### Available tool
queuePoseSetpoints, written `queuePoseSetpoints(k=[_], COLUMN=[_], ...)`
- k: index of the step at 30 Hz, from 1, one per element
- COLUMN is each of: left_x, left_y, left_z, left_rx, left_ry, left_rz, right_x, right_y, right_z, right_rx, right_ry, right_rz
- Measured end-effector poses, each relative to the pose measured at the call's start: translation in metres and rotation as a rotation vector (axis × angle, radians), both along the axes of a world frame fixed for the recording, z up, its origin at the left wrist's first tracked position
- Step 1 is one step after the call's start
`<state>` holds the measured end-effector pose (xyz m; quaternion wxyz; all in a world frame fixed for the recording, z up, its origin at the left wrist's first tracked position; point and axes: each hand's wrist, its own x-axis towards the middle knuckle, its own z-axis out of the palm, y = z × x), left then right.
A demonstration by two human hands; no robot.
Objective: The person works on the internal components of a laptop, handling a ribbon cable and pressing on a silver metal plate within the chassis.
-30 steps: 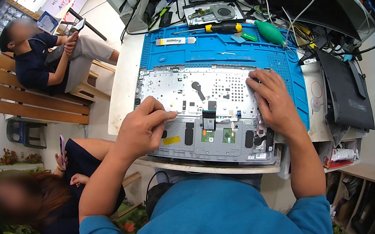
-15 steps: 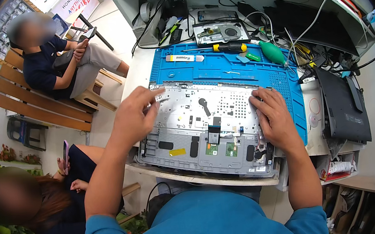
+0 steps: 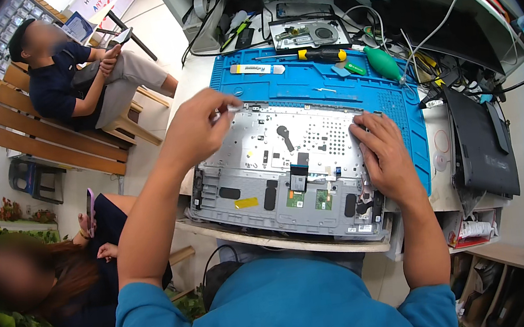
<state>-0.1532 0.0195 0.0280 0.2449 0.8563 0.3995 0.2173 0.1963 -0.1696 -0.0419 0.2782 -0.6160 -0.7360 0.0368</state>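
An opened laptop chassis [image 3: 255, 161], silver with a grey palm rest and black ribbon cable, lies underside up across the front of the blue work mat [image 3: 216, 81]. Over its far left corner, my left hand [image 3: 200, 128] is closed in a pinch. Something small and pale shows at the fingertips, too small to name. My right hand [image 3: 389, 158] lies on the chassis's right edge, fingers stretched out and together. A strip of yellow tape [image 3: 246, 202] sticks to the palm rest.
Beyond the chassis lie a yellow-black screwdriver [image 3: 322, 56], a green air blower [image 3: 382, 64] and a part with a fan [image 3: 322, 33]. A black laptop [image 3: 483, 143] stands tilted at right. Two people sit at left, one on a wooden bench [image 3: 49, 131].
My left hand has moved a little up and to the right, its fingers drawn together in a pinch. The chassis has shifted slightly away from me. My right hand stays on its edge.
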Motion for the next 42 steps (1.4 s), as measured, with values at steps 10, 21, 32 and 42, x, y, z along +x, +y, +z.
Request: queuePoseSetpoints(k=[10, 21, 32, 42], left_x=[-0.050, -0.039, -0.052, -0.063], left_y=[-0.060, -0.052, -0.037, -0.033], left_z=[-0.013, -0.018, -0.012, -0.015], left_rx=[-0.079, 0.131, 0.127, 0.159], left_ry=[0.128, 0.119, 0.072, 0.093], left_rz=[-0.209, -0.135, 0.040, 0.049], right_x=[-0.004, -0.002, -0.003, -0.006], right_y=[0.001, 0.001, 0.000, 0.001], right_z=[0.004, 0.005, 0.005, 0.008], right_rx=[-0.007, 0.008, -0.012, -0.029], right_ry=[-0.015, -0.022, -0.001, 0.017], right_rz=[-0.011, -0.016, -0.024, -0.023])
